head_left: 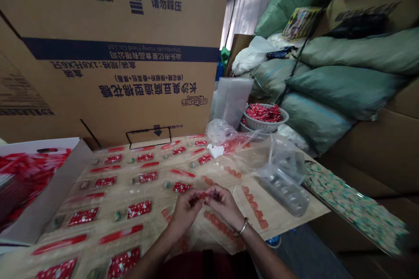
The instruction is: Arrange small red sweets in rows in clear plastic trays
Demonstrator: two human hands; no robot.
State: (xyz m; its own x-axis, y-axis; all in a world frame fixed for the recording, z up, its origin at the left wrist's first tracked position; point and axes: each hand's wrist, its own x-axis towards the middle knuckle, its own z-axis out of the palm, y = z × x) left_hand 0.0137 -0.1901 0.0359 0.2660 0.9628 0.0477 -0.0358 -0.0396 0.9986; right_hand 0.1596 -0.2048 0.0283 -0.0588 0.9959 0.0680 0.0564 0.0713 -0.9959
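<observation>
While both hands meet over the near middle of the table (294, 217), the left hand (186, 210) and right hand (225, 204) pinch one small red candy piece (203, 195) between their fingertips. It is held just above the surface, and the grip is narrow on both sides. A bracelet (242, 226) sits on the right wrist.

Surroundings:
- Rows of clear trays with red packets (139, 209) cover the table left of the hands and beyond them.
- Strips of orange-red pieces (255, 211) lie just right of the right hand; more lie under the wrists.
- A clear bag holding stacked trays (288, 187) lies further right, near the table's right edge.
- At the far end are a crumpled clear bag (220, 130), a white basket (266, 127) of red sweets and an upright stack of clear trays (232, 100).

Limits:
- A large cardboard box (114, 52) walls off the far side.
- An open box (49, 196) with red contents closes off the left.
- Green sacks (343, 87) are piled at the right.
- A long tray of green-and-white sweets (353, 209), blurred, lies just past the right edge.

Open room: one bare patch of tabletop between the orange-red strips and the right edge.
</observation>
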